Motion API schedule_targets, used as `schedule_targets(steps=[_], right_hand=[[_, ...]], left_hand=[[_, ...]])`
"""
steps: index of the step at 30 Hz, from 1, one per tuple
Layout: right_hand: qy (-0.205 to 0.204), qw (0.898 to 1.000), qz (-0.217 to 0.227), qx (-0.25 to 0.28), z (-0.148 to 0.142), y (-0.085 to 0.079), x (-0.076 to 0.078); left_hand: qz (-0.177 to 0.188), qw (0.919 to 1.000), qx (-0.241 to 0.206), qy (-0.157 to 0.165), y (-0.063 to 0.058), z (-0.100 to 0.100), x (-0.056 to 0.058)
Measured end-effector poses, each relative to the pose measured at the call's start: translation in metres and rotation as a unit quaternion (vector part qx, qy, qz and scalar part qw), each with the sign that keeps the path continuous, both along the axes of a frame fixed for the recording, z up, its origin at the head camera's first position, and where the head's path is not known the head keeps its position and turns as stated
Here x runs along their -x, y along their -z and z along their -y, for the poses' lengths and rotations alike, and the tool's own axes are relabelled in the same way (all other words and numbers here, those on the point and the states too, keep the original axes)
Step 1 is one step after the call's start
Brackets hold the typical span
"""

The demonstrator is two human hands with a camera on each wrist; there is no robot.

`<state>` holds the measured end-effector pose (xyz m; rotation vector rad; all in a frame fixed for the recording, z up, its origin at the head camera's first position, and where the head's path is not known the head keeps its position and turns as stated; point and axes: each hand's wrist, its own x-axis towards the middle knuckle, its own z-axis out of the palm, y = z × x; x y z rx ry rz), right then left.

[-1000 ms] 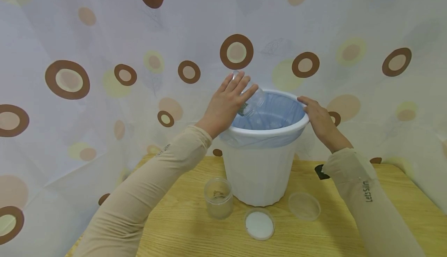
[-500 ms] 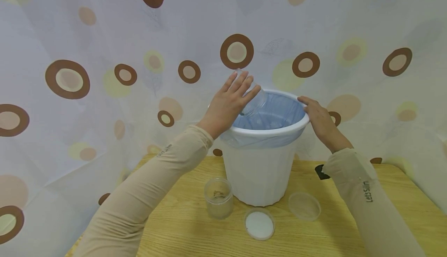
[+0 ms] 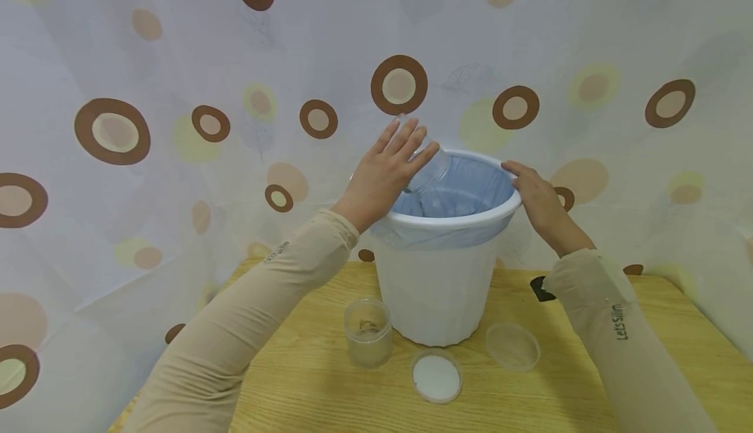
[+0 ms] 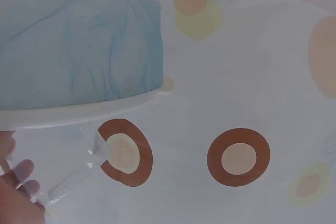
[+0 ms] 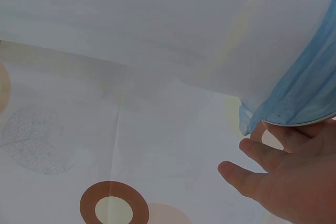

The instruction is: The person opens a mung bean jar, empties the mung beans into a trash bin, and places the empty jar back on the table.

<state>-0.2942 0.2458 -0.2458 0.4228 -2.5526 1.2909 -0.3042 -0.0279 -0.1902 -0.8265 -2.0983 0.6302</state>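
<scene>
My left hand (image 3: 385, 174) grips a clear plastic jar (image 3: 434, 170), tipped mouth-down over the bin's left side, with its fingers spread across it. The left wrist view shows the transparent wall of the jar (image 4: 73, 179) beside my fingertips. Below its mouth, a thin dark streak shows against the blue liner (image 3: 470, 184). That liner is folded over the rim of a white ribbed bin (image 3: 435, 289). My right hand (image 3: 544, 207) rests on the rim's right side. In the right wrist view its fingers (image 5: 244, 179) are spread and mostly straight.
In front of the bin on the wooden table (image 3: 317, 394) stand a clear jar (image 3: 368, 345) with dark bits inside, a round lid with a white disc (image 3: 436, 377) and a clear lid (image 3: 512, 348). A dotted curtain (image 3: 329, 27) hangs behind.
The jar in my left hand has tipped further over, and the green stuff seen in it earlier no longer shows. A dark streak now appears under its mouth. My right hand stays on the rim.
</scene>
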Motion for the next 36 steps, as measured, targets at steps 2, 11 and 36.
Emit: schedule_targets(steps=[2, 11, 36], right_hand=[[0.001, 1.0, -0.001, -0.001, -0.001, -0.001, 0.0], [-0.006, 1.0, -0.008, -0.008, 0.0, 0.0, -0.001], [0.0, 1.0, -0.013, -0.017, -0.003, 0.0, 0.0]], left_hand=[[0.013, 0.9999, -0.008, 0.003, -0.001, 0.0, 0.001], [0.071, 0.9967, -0.019, 0.036, -0.005, 0.006, 0.001], [-0.001, 0.9977, -0.05, 0.046, -0.019, 0.005, 0.002]])
